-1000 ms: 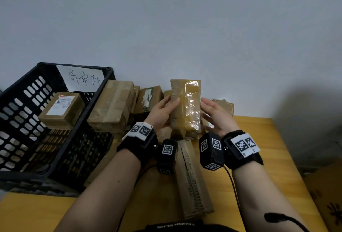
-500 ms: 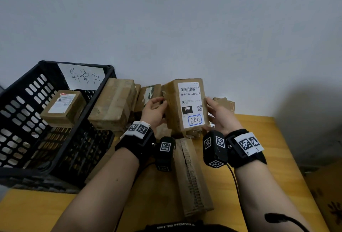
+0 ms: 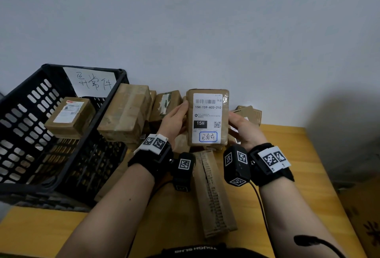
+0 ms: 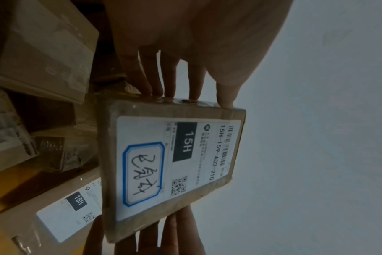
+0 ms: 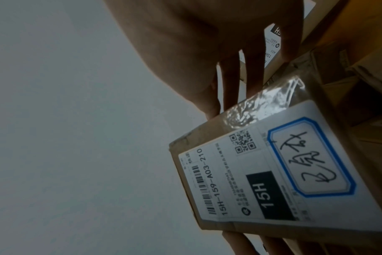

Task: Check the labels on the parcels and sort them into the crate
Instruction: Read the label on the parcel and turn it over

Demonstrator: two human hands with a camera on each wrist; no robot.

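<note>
A brown taped parcel [image 3: 207,117] is held upright above the table, between my left hand [image 3: 174,117] and my right hand [image 3: 242,128]. Its white label faces me, reading 15H-159-A03-210, with handwriting in a blue frame. In both wrist views, of the parcel [image 4: 175,163] and the parcel [image 5: 273,172], thumbs lie on the side edges and fingers reach behind. The black crate [image 3: 20,101] stands at the left with a handwritten paper sign [image 3: 92,81] on its far wall. One labelled parcel [image 3: 70,115] lies inside it.
Several brown parcels [image 3: 125,111] are stacked against the wall, right of the crate. A flat corrugated parcel [image 3: 213,194] lies on the wooden table [image 3: 298,155] under my wrists. Another 15H-labelled parcel [image 4: 61,215] lies below the held one. A cardboard box [image 3: 366,216] stands off the table's right edge.
One second ago the parcel showed its taped, unlabelled face. Both hands have turned it so the label faces me, and it is now held steady.
</note>
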